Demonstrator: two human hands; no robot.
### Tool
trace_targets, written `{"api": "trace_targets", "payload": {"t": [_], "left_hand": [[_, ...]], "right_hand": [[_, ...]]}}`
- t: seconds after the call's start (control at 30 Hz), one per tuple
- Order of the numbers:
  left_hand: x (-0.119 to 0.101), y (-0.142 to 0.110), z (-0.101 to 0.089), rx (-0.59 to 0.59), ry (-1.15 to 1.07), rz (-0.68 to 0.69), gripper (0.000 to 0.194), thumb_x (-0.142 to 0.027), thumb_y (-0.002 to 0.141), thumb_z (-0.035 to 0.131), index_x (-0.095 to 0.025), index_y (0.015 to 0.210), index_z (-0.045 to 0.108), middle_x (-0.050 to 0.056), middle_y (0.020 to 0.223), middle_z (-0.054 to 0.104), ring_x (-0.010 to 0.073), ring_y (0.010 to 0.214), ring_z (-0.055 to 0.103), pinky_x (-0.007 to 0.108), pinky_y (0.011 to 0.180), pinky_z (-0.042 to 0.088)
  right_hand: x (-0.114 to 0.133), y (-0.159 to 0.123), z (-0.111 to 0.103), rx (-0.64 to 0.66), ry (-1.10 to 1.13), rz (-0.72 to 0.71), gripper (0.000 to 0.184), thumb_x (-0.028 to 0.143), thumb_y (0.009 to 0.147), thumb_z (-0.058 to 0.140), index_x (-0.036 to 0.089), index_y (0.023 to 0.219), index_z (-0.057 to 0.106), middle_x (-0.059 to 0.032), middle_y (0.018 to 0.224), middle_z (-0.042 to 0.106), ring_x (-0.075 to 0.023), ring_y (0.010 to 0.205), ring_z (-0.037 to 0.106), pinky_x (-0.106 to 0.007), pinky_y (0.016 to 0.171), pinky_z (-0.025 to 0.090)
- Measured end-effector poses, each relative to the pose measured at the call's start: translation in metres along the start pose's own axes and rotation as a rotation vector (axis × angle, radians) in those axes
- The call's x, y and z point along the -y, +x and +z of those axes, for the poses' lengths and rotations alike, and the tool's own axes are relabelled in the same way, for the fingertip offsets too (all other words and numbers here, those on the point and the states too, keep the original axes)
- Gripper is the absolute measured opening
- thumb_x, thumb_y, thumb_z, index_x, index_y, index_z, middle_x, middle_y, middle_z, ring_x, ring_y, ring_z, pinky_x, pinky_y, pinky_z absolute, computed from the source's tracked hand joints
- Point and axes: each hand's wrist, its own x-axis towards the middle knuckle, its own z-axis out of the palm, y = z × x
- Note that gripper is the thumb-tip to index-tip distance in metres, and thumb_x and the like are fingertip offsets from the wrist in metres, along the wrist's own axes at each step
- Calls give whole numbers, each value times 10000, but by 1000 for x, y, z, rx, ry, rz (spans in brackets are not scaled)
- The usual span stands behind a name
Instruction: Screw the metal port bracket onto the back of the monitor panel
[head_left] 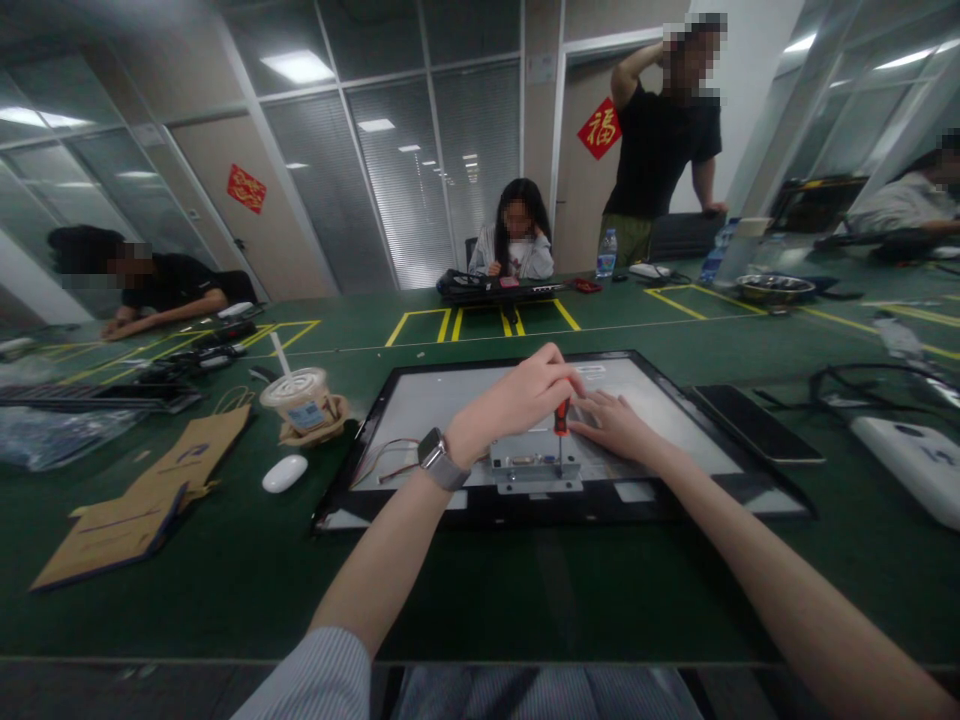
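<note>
My left hand (517,393), with a watch (433,450) on its wrist, is closed around the top of a screwdriver (562,418) with a red and black handle. The screwdriver stands upright, its shaft reaching down to a metal bracket (534,470) that carries connector ports. Beneath the bracket lies a flat display panel (420,395) with a black frame and pale back. My right hand (621,430) lies with fingers stretched out beside the bracket, close to the screwdriver. A thin cable (386,470) runs on the panel's left part. The screw under the tip is too small to make out.
Left of the panel are a lidded drink cup (300,395), a white mouse (285,473) and a paper bag (142,510). To the right lie a black phone-like slab (754,422) and a white device (911,465). Other people are around the green table (480,600).
</note>
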Motion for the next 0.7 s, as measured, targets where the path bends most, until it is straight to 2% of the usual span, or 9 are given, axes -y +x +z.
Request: {"api": "trace_targets", "payload": {"t": [0.13,0.27,0.4,0.53,0.63,0.7], "left_hand": [[1,2,0,14,19,25,303,-275,985,413,-177,1041,694,49,980,510,160,834,542,318,826,471],[4,3,2,-12,43,59,283,-363,1000,477,-185,954,692,30,900,522,153,790,532,304,787,448],[6,3,4,-13,61,31,347,-396,1030,418,-180,893,651,30,882,541,161,798,531,304,782,437],[4,1,3,9,52,-7,373,-281,1036,307,-173,889,633,49,972,528,174,891,550,319,845,454],[0,1,0,7,18,-37,357,-236,1008,317,-170,928,659,50,998,511,166,890,559,326,875,461],[-2,2,0,18,9,-8,328,-241,1000,353,-170,951,669,45,962,526,165,872,556,330,881,457]], "right_hand": [[1,3,-6,-35,240,-111,326,415,908,570,262,1124,761,-84,1250,725,-308,1159,657,-478,1018,496],[5,2,-10,-67,355,-48,234,368,846,614,278,979,785,-55,1114,765,-311,1034,699,-479,944,537],[4,2,-12,-61,449,-39,204,361,825,630,282,932,785,-57,1148,751,-314,1088,678,-495,988,515],[-2,5,-11,-13,527,-63,224,396,824,647,269,933,796,-79,1177,740,-315,1163,648,-504,1064,463],[-5,5,-11,1,544,-41,238,389,798,662,267,951,796,-80,1193,740,-322,1160,651,-513,1082,444],[-5,5,-12,1,543,-39,251,380,787,658,266,964,793,-76,1201,742,-328,1161,649,-522,1080,443]]}}
